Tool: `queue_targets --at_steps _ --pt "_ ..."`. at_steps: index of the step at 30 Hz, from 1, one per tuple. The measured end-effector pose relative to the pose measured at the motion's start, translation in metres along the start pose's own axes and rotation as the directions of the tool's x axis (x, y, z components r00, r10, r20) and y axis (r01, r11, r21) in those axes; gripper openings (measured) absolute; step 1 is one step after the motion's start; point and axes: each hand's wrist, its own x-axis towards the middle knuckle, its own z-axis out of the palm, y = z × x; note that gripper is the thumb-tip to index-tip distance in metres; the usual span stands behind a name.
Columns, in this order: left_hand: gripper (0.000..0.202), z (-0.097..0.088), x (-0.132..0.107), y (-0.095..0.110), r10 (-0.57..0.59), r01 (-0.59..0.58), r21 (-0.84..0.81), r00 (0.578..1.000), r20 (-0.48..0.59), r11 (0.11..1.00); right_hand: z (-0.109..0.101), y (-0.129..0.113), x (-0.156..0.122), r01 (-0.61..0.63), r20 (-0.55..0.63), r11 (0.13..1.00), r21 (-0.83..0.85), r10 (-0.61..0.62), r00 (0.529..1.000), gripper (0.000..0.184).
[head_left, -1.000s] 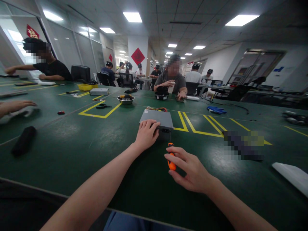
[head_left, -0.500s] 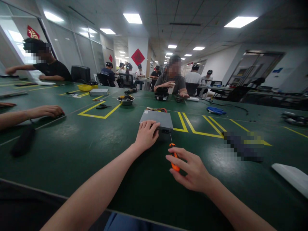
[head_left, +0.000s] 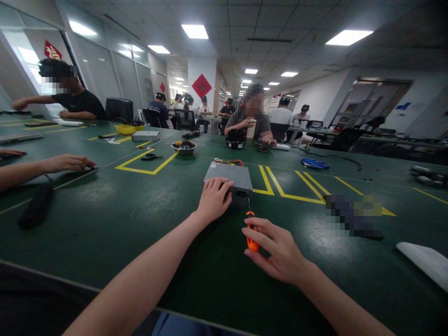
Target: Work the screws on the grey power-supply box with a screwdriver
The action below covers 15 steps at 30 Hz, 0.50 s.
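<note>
A grey metal computer power supply point(head_left: 233, 175) lies on the green table, its bundle of coloured wires at the far side and a socket on its near face. Over its near left edge my left hand point(head_left: 214, 198) is placed, fingers on the top and gripping it. My right hand point(head_left: 275, 247) pinches the orange-and-black handle of a screwdriver point(head_left: 252, 239) between thumb and fingers. The screwdriver's thin shaft points away from me to the near right corner of the power supply; whether the tip sits in a screw is too small to tell.
A metal bowl point(head_left: 184, 147) with tools stands beyond, left of the power supply. Blue gloves point(head_left: 315, 163) and a white object point(head_left: 423, 261) lie to the right. At left are a co-worker's hand point(head_left: 72, 163) and a black pouch-like object point(head_left: 37, 207). Another person point(head_left: 250, 116) sits opposite.
The screwdriver's handle end has swung slightly left, and my right fingers have shifted around it. My left hand stays on the power supply. The whole view has tipped up a little.
</note>
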Motion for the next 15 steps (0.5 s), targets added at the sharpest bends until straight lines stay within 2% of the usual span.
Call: queue_targets --at_steps 4,7,10,12,15 --pt "0.03 -0.0012 -0.0001 0.0004 0.001 -0.001 0.0 1.0 0.002 1.0 0.0029 -0.0001 -0.0009 -0.045 -0.036 0.997 0.065 0.047 0.998 0.03" --pt "0.03 -0.0014 -0.0003 0.0005 0.001 -0.001 0.0 1.0 0.001 1.0 0.0008 -0.0022 -0.0002 -0.091 0.036 0.992 0.09 0.089 0.995 0.034" --pt "0.03 -0.0005 -0.0004 0.0003 -0.003 0.003 -0.003 1.0 -0.002 1.0 -0.0011 -0.0047 0.0017 -0.057 0.107 0.997 0.05 0.052 0.993 0.031" --pt "0.031 0.0003 -0.0004 0.0001 -0.002 0.002 -0.004 1.0 -0.004 1.0 -0.0001 -0.005 0.0026 -0.028 0.08 0.999 0.024 0.026 0.996 0.028" --pt "0.03 0.0007 -0.0003 -0.0001 -0.005 0.005 -0.003 1.0 -0.007 1.0 0.0033 -0.0035 0.0026 -0.024 -0.039 0.999 0.041 0.025 0.999 0.024"
